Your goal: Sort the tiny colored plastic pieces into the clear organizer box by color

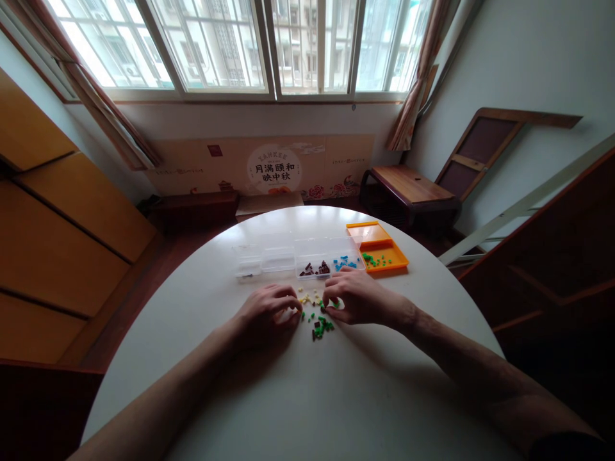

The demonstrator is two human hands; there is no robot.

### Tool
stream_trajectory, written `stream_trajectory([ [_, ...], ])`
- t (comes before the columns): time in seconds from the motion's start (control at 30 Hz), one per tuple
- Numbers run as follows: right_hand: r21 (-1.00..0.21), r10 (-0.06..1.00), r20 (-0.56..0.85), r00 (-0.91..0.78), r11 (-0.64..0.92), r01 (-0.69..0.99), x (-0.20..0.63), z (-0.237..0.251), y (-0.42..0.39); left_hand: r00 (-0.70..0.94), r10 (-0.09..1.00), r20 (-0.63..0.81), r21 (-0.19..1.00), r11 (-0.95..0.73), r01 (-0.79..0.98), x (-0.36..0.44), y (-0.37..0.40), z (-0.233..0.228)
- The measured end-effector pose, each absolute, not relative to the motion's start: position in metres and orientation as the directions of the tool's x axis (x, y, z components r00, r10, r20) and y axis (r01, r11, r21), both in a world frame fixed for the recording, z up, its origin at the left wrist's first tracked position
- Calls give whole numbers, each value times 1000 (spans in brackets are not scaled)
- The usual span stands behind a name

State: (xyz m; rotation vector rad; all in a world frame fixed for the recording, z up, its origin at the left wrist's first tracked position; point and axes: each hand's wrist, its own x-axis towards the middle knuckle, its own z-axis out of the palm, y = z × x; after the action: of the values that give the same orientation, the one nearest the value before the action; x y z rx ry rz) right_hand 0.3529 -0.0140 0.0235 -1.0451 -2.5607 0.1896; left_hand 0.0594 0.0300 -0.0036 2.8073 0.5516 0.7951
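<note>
White round table (pixel 298 397): both hands rested beside a loose bead pile.

Small beads (pixel 317 317) (green, yellow, dark) are scattered between the left hand (pixel 266 314) and right hand (pixel 355 296); fingers are curled down at the pile, grip not discernible. A clear compartment box (pixel 288 256) and orange tray (pixel 382 246) are placed just behind.

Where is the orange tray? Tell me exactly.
In the head view, the orange tray lies on the white round table, right of the clear compartment box, beyond the right hand.
</note>
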Motion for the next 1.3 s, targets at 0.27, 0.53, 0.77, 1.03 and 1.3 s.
stream_trajectory([
  [0.27,-269,684,305,-663,730,629,352,21,-14,788,398,470,258,-916,309,59,30,-5],
  [0.53,-324,679,365,-636,734,597,358,22,-7,792,409,453,264,-910,319,58,30,-7],
  [0.77,-316,635,321,-703,772,552,359,14,-7,794,417,443,277,-905,321,57,30,-8],
  [1.03,-315,643,333,-689,765,562,354,16,-8,794,410,449,269,-909,318,59,30,-4],
  [1.3,-301,626,371,-686,780,549,352,14,-8,792,411,452,276,-908,314,59,30,-4],
])
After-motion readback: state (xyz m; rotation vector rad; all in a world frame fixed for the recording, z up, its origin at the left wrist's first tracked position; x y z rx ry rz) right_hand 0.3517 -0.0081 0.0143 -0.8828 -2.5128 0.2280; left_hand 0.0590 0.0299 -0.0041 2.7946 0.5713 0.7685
